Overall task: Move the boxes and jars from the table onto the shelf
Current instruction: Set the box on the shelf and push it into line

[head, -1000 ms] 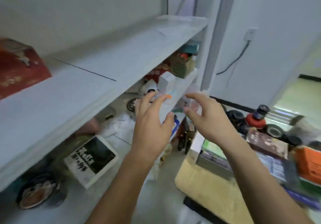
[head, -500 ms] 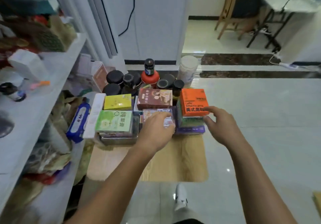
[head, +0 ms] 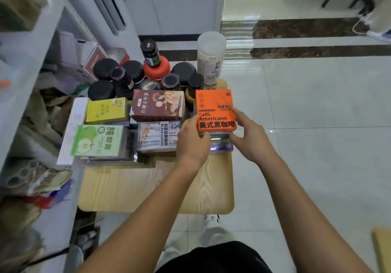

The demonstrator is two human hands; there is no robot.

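An orange box (head: 213, 107) is gripped at its left edge by the left hand (head: 191, 143) and at its right edge by the right hand (head: 251, 137), atop a stack on the wooden table (head: 131, 188); dark-lidded jars (head: 103, 69) are crowded behind; a white shelf (head: 25, 61) is seen alongside.

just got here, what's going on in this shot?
A person at a small wooden table packed with boxes and jars is taking the orange coffee box. The left hand pinches its near left corner, and the right hand takes a grip on its right edge. The box seems to rest on its stack, not yet lifted. The shelf stands to the left.
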